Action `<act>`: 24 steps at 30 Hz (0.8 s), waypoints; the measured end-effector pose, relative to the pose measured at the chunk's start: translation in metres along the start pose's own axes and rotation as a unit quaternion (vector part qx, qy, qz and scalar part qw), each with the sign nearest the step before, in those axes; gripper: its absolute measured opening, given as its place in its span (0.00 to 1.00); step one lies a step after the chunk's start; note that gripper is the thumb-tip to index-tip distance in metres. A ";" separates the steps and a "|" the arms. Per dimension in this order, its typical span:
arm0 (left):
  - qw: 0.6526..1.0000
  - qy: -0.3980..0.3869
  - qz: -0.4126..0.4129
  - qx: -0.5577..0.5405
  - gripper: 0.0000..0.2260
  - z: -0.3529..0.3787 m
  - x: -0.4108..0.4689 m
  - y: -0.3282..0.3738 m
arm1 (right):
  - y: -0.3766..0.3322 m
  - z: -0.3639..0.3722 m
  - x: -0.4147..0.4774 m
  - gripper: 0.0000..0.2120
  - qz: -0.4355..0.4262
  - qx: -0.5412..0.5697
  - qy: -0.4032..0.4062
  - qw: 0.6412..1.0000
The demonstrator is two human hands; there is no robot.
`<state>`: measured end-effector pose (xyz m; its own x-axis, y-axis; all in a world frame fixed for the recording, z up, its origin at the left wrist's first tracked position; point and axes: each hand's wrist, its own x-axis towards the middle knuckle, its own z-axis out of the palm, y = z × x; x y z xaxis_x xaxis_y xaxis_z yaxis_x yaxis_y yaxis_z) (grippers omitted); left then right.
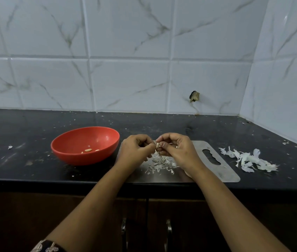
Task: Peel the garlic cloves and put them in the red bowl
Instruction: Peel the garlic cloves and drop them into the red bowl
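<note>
Left hand, right hand pinch garlic clove; red bowl holds peeled cloves.

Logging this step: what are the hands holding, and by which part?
One garlic clove, pinched between the left hand and the right hand above the steel board. Which end each grips is hidden.

one red bowl, three peeled cloves, one board
</note>
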<state>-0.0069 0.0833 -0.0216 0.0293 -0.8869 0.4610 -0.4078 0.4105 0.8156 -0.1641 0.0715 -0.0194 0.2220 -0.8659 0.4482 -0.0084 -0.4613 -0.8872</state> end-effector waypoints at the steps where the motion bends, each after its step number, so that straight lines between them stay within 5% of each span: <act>1: 1.000 0.000 -0.002 -0.004 0.05 0.000 0.000 0.001 | 0.000 0.000 0.000 0.09 0.002 0.006 0.002 1.000; 16: 0.998 0.024 -0.025 0.061 0.06 0.002 0.002 -0.003 | -0.002 0.000 -0.001 0.07 0.026 0.042 -0.007 0.999; 24: 0.990 0.019 -0.008 0.140 0.16 0.006 0.003 -0.007 | 0.004 -0.002 0.001 0.09 0.030 0.025 -0.001 0.999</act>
<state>-0.0092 0.0765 -0.0274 0.0698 -0.8821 0.4659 -0.6435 0.3170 0.6967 -0.1656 0.0684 -0.0224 0.2253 -0.8908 0.3946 0.0275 -0.3991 -0.9165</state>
